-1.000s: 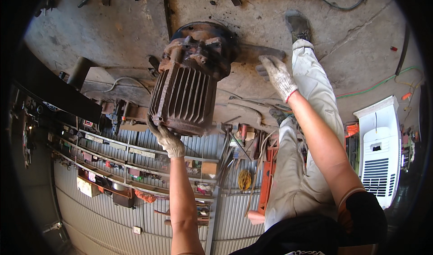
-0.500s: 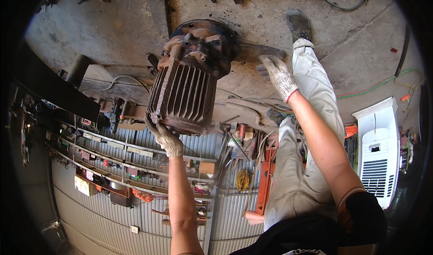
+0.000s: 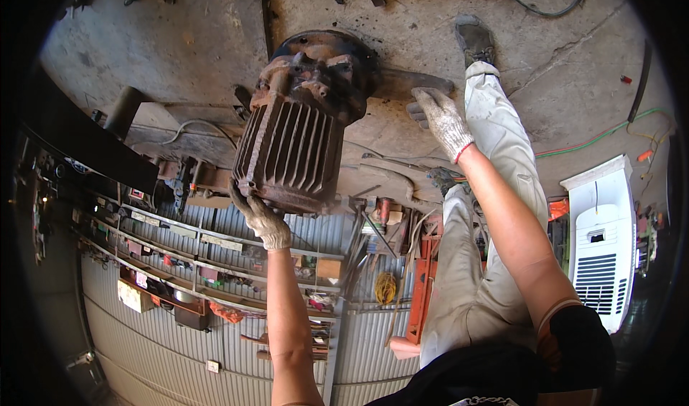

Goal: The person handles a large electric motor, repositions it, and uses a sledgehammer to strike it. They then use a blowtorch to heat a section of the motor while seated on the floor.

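Note:
A rusty, finned electric motor (image 3: 291,147) stands tilted, its round flange (image 3: 326,43) at the far end toward the floor. My left hand (image 3: 264,223), in a pale knit glove with dark fingers, cups the motor's near end, its fingers against the left edge of the casing; part of the palm side is hidden. My right hand (image 3: 439,119), gloved alike with a red cuff edge, is away from the motor, beside my leg. Its fingers are stretched out with nothing visible in them, close to a dark flat bar (image 3: 413,84) lying by the flange.
My shoe (image 3: 475,40) is on the concrete floor (image 3: 552,25) right of the motor. A dark metal plate (image 3: 208,25) lies at the far left. Hoses (image 3: 574,147) and a white slotted panel (image 3: 603,241) are on the right. Cluttered shelves (image 3: 194,259) line a corrugated wall.
The motor's near end and my left hand have shifted very slightly to the left. My right hand has stayed where it was.

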`<state>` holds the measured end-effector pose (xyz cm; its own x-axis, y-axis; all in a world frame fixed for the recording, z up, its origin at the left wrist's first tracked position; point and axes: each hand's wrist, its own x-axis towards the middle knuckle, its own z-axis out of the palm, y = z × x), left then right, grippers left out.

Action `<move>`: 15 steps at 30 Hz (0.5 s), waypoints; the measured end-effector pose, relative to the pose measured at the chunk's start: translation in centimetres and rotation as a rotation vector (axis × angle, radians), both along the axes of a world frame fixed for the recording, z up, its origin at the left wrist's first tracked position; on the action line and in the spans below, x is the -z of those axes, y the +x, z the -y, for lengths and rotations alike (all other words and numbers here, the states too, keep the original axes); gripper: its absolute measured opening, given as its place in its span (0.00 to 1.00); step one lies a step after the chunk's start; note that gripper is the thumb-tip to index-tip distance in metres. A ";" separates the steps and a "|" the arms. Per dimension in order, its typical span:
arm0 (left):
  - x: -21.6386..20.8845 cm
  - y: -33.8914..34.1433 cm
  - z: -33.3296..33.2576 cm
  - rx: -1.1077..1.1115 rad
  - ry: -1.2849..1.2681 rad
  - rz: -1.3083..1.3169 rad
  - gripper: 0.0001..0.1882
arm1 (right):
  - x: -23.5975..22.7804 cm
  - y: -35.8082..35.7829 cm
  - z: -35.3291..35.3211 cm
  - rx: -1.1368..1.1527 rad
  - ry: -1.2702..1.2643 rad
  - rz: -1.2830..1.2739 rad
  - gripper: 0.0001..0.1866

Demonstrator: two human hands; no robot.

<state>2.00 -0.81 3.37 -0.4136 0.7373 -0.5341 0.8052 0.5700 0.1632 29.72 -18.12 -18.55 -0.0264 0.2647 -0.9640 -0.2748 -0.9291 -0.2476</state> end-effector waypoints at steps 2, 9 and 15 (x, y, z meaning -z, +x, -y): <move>-0.1 0.0 0.0 -0.041 -0.007 0.023 0.32 | 0.0 0.0 0.0 0.001 0.005 -0.001 0.27; 0.0 0.3 0.3 -0.234 0.062 0.151 0.32 | 0.1 -0.1 0.3 0.005 0.005 -0.002 0.26; 0.2 -0.4 0.2 -0.148 0.050 0.107 0.31 | 0.2 -0.2 0.4 0.010 0.000 0.000 0.26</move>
<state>1.58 -1.02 3.21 -0.4620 0.6994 -0.5454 0.6899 0.6698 0.2746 29.54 -18.49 -18.71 -0.0237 0.2647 -0.9640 -0.2839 -0.9264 -0.2474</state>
